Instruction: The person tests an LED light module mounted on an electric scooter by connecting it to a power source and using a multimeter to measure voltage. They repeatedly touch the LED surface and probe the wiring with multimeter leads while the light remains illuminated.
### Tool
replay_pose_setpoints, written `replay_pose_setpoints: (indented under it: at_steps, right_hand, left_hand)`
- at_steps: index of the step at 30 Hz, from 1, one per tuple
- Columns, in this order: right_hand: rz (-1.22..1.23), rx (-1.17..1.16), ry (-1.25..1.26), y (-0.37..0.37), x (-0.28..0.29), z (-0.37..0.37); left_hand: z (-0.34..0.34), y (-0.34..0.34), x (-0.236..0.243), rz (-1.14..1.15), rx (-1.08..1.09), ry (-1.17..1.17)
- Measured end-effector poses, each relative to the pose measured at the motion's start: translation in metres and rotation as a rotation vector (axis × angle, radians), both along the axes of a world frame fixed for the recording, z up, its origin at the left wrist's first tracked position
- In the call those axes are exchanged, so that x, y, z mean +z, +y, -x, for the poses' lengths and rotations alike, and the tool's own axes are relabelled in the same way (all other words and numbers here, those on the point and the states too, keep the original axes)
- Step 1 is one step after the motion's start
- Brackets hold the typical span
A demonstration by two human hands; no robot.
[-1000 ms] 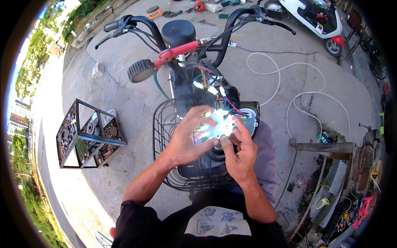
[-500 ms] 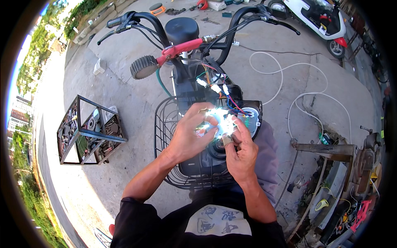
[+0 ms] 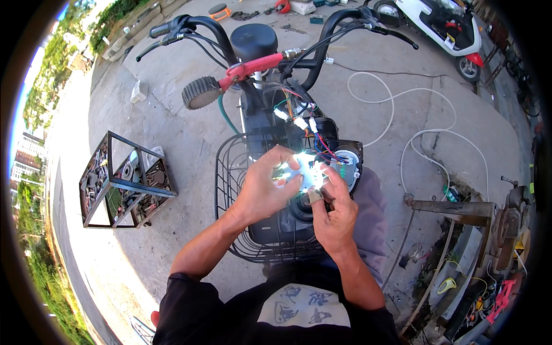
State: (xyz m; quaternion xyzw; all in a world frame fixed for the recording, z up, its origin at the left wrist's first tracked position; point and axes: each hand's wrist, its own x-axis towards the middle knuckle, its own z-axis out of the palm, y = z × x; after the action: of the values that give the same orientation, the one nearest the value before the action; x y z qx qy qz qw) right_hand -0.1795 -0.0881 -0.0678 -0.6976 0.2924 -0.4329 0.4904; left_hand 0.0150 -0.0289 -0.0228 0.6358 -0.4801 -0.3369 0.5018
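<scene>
Between my two hands is a small round LED light board [image 3: 305, 174], lit so brightly that its detail washes out. My left hand [image 3: 265, 187] pinches its left edge between thumb and fingers. The right hand [image 3: 333, 210] grips the opposite edge, with a wrap on one digit. Just beyond, an opened dashboard unit [image 3: 347, 165] with a clear cover sits on the scooter's front. Coloured wires with white connectors [image 3: 300, 122] spread out above it. Below the hands lies the black wire basket [image 3: 233, 230], fixed to the scooter's front.
A red-handled tool [image 3: 253, 68] lies across the black handlebars [image 3: 328, 43]. On the left stands a metal-framed bin [image 3: 129, 185] of tools and parts. A workbench with a vise [image 3: 506, 213] is at right. White hose [image 3: 422, 131] loops over the concrete; a white scooter [image 3: 440, 26] is parked behind.
Both hands keep nearly the same pose and grip. The glare from the light board is slightly smaller, showing more of its face.
</scene>
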Motion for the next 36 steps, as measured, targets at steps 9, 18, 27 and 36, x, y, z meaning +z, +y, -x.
replay_pose_setpoints:
  at_steps: [9,18,27,36]
  right_hand:
    - [-0.039,0.008,-0.008,0.0032,-0.0001,0.0011]
    - [-0.018,-0.001,0.022,0.0035,0.0002,0.0006]
    - [0.104,-0.022,0.035,0.0021,-0.002,-0.0004]
    - [0.095,-0.024,0.034,0.0029,-0.0025,-0.0009]
  left_hand:
    - [-0.0054,-0.0018,-0.0004,-0.033,-0.006,0.234]
    - [-0.004,-0.0045,-0.0025,0.018,-0.012,0.294]
    - [-0.005,-0.0036,-0.0038,0.021,-0.01,0.318]
    - [-0.0053,-0.0018,0.0006,-0.012,-0.004,0.323]
